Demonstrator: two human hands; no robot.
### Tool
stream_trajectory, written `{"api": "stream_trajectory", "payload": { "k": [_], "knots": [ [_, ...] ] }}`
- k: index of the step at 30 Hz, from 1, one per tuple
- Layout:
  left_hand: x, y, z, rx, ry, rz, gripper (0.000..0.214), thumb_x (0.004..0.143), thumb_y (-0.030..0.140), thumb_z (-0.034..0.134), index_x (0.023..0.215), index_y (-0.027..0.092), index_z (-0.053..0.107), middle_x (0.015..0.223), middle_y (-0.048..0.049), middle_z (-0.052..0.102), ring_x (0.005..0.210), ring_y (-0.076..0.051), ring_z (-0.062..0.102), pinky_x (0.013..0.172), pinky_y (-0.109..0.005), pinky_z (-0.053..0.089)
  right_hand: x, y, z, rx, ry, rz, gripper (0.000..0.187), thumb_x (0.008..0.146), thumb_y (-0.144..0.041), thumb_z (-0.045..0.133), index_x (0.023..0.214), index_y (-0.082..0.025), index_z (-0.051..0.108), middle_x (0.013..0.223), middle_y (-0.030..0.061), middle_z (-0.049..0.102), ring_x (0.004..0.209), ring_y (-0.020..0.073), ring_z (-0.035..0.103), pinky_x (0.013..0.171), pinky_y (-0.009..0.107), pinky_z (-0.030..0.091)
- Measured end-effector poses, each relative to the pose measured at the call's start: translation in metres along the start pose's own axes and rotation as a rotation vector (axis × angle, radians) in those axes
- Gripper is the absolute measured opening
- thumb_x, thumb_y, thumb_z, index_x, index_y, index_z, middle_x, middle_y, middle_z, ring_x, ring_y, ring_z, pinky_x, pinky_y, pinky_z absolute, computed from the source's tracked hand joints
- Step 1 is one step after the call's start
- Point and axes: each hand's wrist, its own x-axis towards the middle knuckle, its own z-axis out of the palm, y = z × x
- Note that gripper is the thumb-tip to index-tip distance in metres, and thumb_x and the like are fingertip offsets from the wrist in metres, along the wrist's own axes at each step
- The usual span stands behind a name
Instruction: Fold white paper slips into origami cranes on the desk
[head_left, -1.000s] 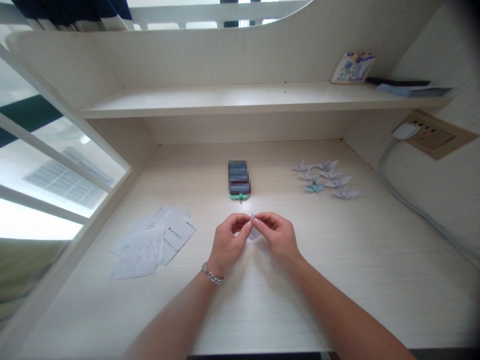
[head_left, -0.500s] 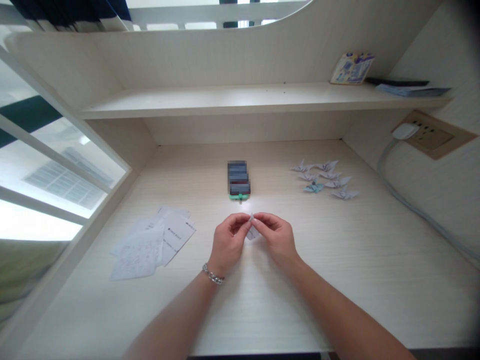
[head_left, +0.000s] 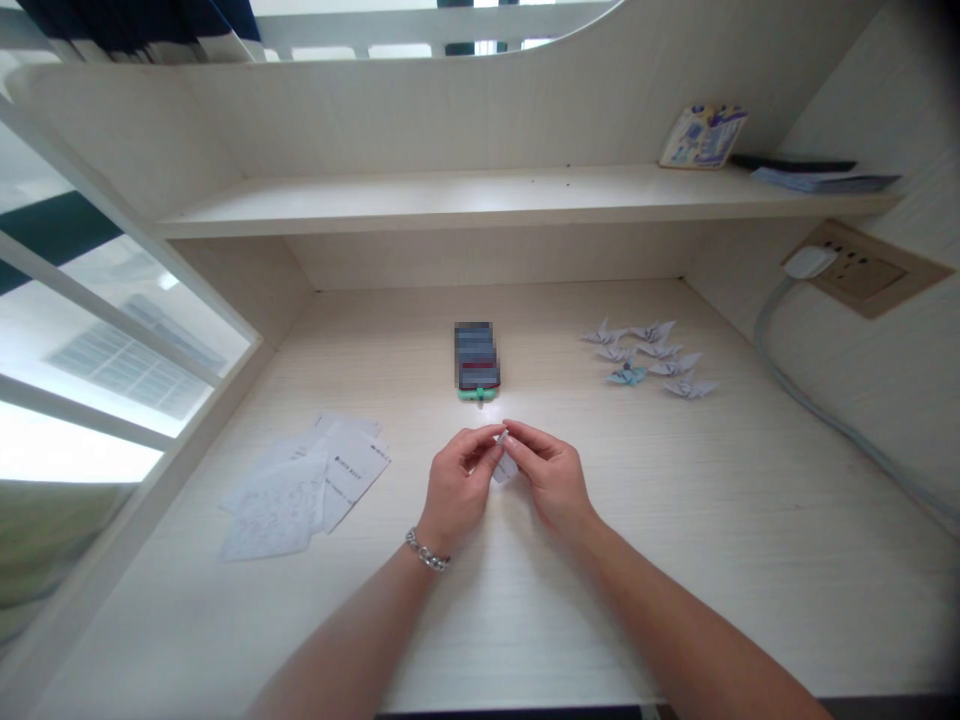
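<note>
A small piece of folded white paper [head_left: 505,468] is pinched between both hands above the middle of the desk. My left hand [head_left: 463,475], with a chain bracelet at the wrist, grips its left side between thumb and forefinger. My right hand [head_left: 551,470] pinches the upper right of the same paper. The fingertips nearly meet at its top and cover part of the folds. Beyond the hands lies a phone-like device [head_left: 477,358] with a green lower edge, its screen blurred out. Several folded paper cranes [head_left: 690,386] sit at the back right, one of them a blue crane [head_left: 627,374].
Loose paper sheets [head_left: 277,510] overlap on the desk [head_left: 480,620] to the left. A shelf [head_left: 450,195] runs above the back, holding a small printed packet [head_left: 703,136] and flat booklets [head_left: 825,180]. On the right wall, a cable [head_left: 817,405] hangs from a socket [head_left: 866,270].
My right fingers have shifted slightly at the paper's top, and the tip between the fingertips looks tilted a little. Both hands stay in nearly the same place.
</note>
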Motion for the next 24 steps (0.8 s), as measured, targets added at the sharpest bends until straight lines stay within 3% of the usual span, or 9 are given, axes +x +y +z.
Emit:
{"api": "stream_trajectory", "payload": {
  "k": [6,24],
  "knots": [
    [0.001,-0.002,-0.001,-0.039,0.016,-0.016,0.032,0.077,0.027,0.061,0.108,0.018,0.058,0.084,-0.0046,0.062,0.077,-0.014,0.059,0.071,-0.025,0.048,0.002,-0.004,-0.003,-0.012,-0.032,-0.059,0.032,0.064,-0.028,0.074,0.094,-0.019,0.066,0.082,0.0040,0.069,0.077,0.0174,0.064,0.071,0.031,0.050],
    [0.000,-0.001,-0.002,-0.071,-0.023,-0.041,0.027,0.074,0.028,0.064,0.098,0.016,0.060,0.084,-0.0064,0.064,0.078,-0.016,0.061,0.071,-0.027,0.049,0.004,-0.012,-0.011,-0.144,-0.080,-0.078,0.026,0.061,-0.030,0.075,0.080,-0.018,0.061,0.073,0.0030,0.069,0.068,0.0180,0.065,0.064,0.030,0.051]
  ]
}}
